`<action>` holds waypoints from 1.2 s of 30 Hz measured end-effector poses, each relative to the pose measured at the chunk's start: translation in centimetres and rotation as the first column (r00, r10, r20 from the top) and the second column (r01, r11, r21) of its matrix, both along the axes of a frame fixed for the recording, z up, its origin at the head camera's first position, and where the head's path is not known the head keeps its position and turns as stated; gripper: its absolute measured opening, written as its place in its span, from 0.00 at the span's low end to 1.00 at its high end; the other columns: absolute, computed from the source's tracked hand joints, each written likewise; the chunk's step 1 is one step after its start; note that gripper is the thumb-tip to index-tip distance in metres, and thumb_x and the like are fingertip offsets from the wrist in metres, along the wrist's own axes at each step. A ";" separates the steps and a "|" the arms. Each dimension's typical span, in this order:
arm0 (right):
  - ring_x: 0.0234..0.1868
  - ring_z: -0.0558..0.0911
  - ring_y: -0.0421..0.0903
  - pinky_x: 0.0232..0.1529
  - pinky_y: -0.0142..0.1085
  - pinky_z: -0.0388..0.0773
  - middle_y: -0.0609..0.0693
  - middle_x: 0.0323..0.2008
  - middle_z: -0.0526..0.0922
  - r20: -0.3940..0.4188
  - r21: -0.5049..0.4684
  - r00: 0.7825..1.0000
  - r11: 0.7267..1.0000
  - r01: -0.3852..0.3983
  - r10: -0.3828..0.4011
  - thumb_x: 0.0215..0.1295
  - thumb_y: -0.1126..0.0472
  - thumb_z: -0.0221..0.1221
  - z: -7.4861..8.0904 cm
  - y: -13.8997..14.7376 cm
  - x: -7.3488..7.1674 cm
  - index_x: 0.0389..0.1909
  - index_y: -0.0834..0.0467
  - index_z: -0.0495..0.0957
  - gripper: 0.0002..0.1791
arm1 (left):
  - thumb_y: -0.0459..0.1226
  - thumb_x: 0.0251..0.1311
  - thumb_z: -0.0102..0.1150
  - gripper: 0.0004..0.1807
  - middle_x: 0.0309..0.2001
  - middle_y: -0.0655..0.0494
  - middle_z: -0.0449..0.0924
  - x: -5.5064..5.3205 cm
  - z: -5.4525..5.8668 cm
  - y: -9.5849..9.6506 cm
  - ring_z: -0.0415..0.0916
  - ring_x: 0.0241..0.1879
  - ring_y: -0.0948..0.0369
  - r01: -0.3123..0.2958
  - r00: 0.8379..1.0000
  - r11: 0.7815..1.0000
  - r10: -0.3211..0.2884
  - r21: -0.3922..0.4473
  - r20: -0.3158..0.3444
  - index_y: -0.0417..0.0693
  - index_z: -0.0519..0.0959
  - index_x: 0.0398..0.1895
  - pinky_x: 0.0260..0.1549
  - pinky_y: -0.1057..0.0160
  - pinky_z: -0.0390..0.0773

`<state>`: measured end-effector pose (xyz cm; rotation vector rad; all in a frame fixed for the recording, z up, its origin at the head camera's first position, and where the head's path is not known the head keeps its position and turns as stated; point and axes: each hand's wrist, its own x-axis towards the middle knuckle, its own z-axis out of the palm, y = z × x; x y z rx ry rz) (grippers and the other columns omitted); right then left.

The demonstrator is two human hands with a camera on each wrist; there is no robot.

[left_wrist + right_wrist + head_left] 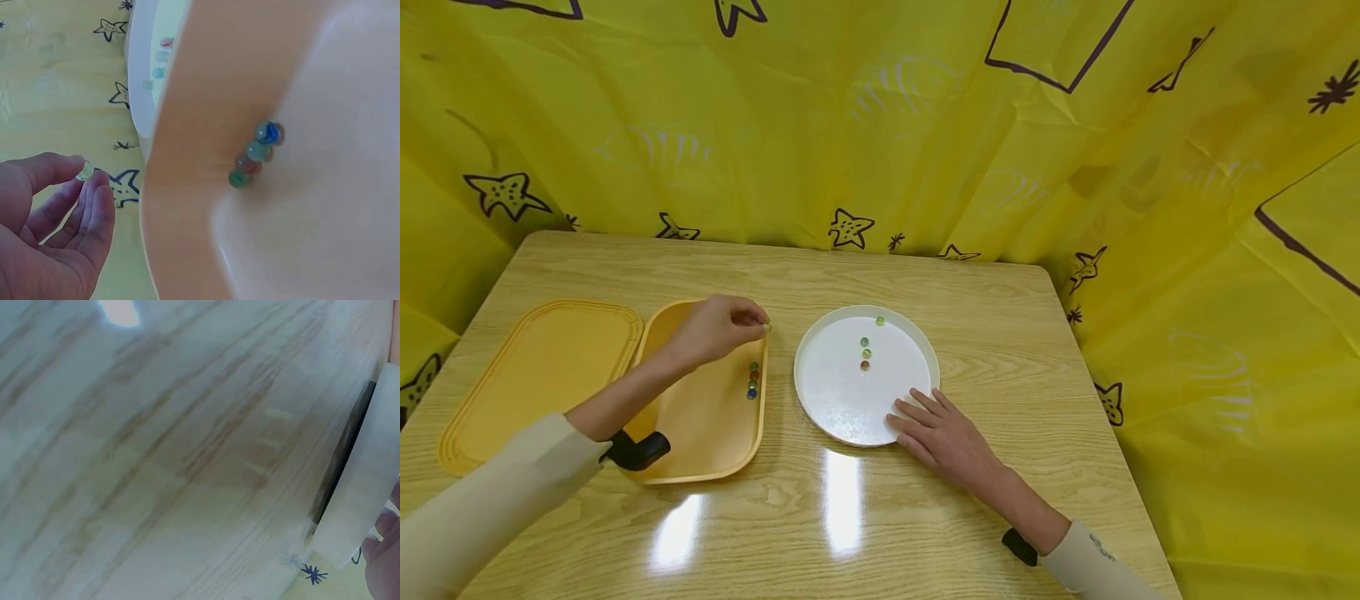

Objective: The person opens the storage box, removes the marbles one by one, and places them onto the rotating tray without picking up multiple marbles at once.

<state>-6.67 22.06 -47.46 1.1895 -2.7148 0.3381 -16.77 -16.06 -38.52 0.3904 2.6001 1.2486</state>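
Note:
Between thumb and fingertips my left hand (711, 332) pinches a clear yellow-green marble (85, 171), above the right rim of an orange-yellow tub (703, 437). Inside that tub, several marbles lie in a row along its right wall, among them a blue marble (269, 133) and a green marble (238, 179). To the right stands a round white tray (831, 379). It bears several marbles: a yellow-green marble (880, 321) near the far rim, and others in a short line with a brown marble (865, 365) nearest. My right hand (951, 442) rests with extended fingers over the tray's near right rim.
A flat orange-yellow lid (542, 375) lies left of the tub, against its side. All stand on a wood-grain table (1015, 358). A yellow patterned curtain (790, 125) hangs behind the table and along its right side.

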 end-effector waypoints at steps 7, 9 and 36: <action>0.68 0.70 0.54 0.68 0.54 0.60 0.51 0.62 0.79 0.002 -0.002 1.000 1.000 -0.001 0.001 0.82 0.43 0.33 0.0 0.0 0.0 0.61 0.51 0.80 0.30 | 0.34 0.65 0.63 0.09 0.39 0.46 0.85 0.0 0.4 2.0 0.81 0.41 0.50 0.021 0.999 0.999 -0.021 0.030 -0.026 0.36 0.84 0.43 0.41 0.53 0.78; 0.68 0.70 0.54 0.68 0.54 0.60 0.51 0.62 0.79 0.002 -0.003 1.000 1.000 -0.001 0.001 0.82 0.43 0.33 0.0 0.0 0.0 0.61 0.51 0.80 0.30 | 0.33 0.65 0.63 0.09 0.38 0.47 0.85 -0.1 0.4 2.6 0.81 0.40 0.51 0.029 0.999 0.999 -0.028 0.040 -0.029 0.36 0.84 0.42 0.41 0.54 0.78; 0.68 0.70 0.54 0.67 0.55 0.60 0.51 0.62 0.78 0.012 -0.001 1.000 1.000 0.000 0.000 0.81 0.43 0.35 0.2 -0.1 0.0 0.61 0.51 0.80 0.29 | 0.32 0.61 0.64 0.06 0.33 0.52 0.84 -1.2 -0.8 9.1 0.78 0.34 0.58 0.124 0.991 0.984 -0.128 0.124 0.027 0.37 0.85 0.38 0.33 0.63 0.76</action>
